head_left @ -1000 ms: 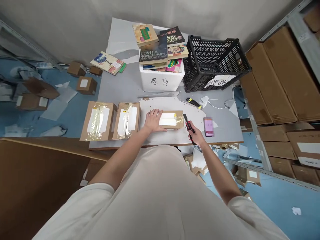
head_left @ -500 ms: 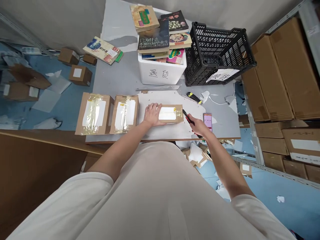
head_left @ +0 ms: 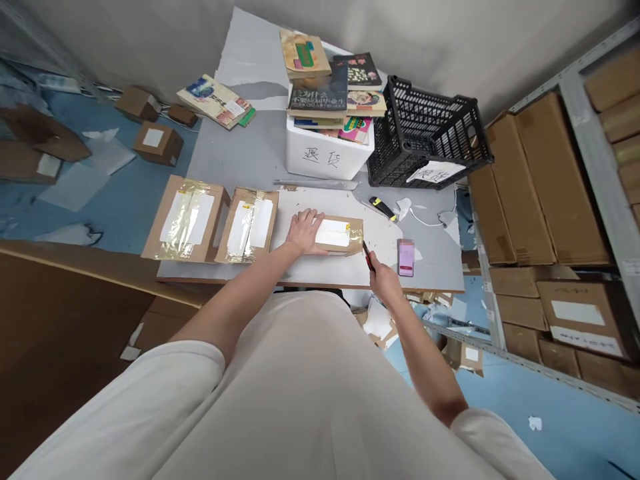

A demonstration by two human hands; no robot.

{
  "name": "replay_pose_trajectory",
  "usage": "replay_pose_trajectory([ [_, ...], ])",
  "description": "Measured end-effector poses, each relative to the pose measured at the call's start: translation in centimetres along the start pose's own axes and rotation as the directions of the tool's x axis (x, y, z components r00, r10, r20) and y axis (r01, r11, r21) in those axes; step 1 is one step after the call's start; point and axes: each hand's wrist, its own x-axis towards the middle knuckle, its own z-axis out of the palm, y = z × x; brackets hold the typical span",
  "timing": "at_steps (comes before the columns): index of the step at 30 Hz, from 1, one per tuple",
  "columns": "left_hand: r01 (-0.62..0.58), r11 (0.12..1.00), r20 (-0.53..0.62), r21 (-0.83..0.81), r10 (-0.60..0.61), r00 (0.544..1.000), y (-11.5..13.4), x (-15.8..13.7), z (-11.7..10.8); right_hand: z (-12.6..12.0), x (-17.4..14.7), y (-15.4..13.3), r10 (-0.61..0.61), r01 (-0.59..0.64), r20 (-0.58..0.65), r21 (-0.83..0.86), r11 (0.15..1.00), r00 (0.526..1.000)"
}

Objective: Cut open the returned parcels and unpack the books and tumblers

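Observation:
A small cardboard box (head_left: 354, 248) with white labels and clear tape lies on the table in front of me. My left hand (head_left: 303, 231) rests spread on its left end, fingers over the top. In my right hand (head_left: 385, 277) is a red and black utility knife (head_left: 369, 257), gripped with its tip at the right end of the box. Whether the blade touches the tape I cannot make out. To the left stand two larger taped boxes, a middle one (head_left: 249, 227) and an outer one (head_left: 186, 220).
A white bin (head_left: 320, 157) piled with books and a black plastic crate (head_left: 427, 143) stand at the back. A yellow-black utility knife (head_left: 383, 208) and a phone (head_left: 406, 258) lie at the right. More books (head_left: 216, 100) lie back left. Shelves with cartons (head_left: 560, 180) rise on the right.
My right hand has moved left and down, bringing the knife to the lower right end of the box. My left hand stays on the box. The camera view has shifted and tilted slightly.

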Motion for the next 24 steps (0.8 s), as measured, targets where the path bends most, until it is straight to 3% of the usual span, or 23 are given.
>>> replay_pose_trajectory([
  [2,-0.017,0.999,-0.023,-0.046,0.016,1.0,-0.3,-0.1,0.0,1.2,-0.4,1.1,0.047,-0.023,-0.14,0.165,0.986,0.989],
  [4,-0.028,0.992,-0.108,-0.124,0.014,0.994,-0.6,-0.8,0.2,2.7,0.2,2.1,0.149,-0.032,-0.223,0.454,0.89,0.963],
  [6,-0.016,0.972,-0.233,-0.234,-0.04,0.972,-0.8,-2.1,1.0,4.7,1.8,2.5,0.254,-0.019,-0.202,0.747,0.664,0.946],
  [8,0.029,0.928,-0.309,-0.37,-0.153,0.939,-1.0,-3.8,2.4,6.6,3.9,2.2,0.316,0.007,-0.135,0.926,0.377,0.939],
  [10,0.126,0.85,-0.268,-0.512,-0.297,0.916,-1.3,-5.5,4.2,8.0,5.9,1.5,0.336,0.03,-0.087,0.984,0.173,0.938],
  [12,0.247,0.736,-0.14,-0.63,-0.421,0.896,-1.7,-6.7,5.8,8.7,7.4,0.7,0.309,0.018,-0.036,0.998,0.062,0.95],
  [14,0.308,0.63,-0.045,-0.713,-0.479,0.876,-1.9,-7.1,6.8,8.7,8.2,0.2,0.262,-0.01,0.002,1.0,0.029,0.965],
  [16,0.295,0.574,-0.043,-0.764,-0.502,0.864,-1.9,-7.0,6.8,8.1,8.5,0.1,0.232,-0.016,0.011,1.0,0.021,0.973],
  [21,0.299,0.518,-0.115,-0.802,-0.624,0.773,-1.2,-6.5,5.0,5.8,8.4,1.3,0.18,0.076,-0.081,0.996,0.037,0.98],
  [24,0.35,0.527,-0.075,-0.774,-0.626,0.776,-1.1,-6.3,4.9,5.2,8.4,1.6,0.098,0.014,-0.023,0.995,0.095,0.995],
])
